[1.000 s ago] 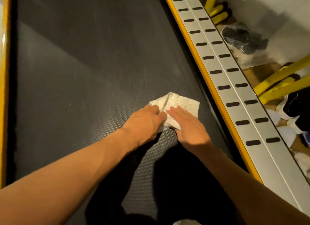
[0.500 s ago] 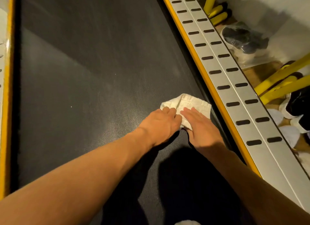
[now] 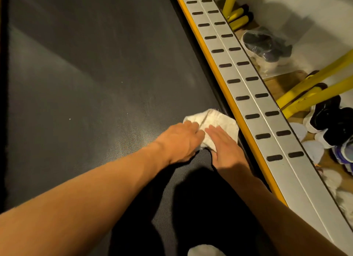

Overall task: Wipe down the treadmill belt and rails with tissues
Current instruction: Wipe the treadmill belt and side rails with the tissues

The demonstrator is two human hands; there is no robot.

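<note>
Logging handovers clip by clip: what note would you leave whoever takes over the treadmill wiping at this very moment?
Left hand: bent fingers grip the crumpled white tissue wad.
Right hand: flat, pressing on it.
Wad lies on the dark textured belt near its right edge, short of the silver slotted rail.
Done: unclear how much belt is wiped.
Left: remaining belt, rails.

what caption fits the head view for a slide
Left hand, fingers curled, and flat right hand hold a tissue on the belt beside the slotted rail.
</note>
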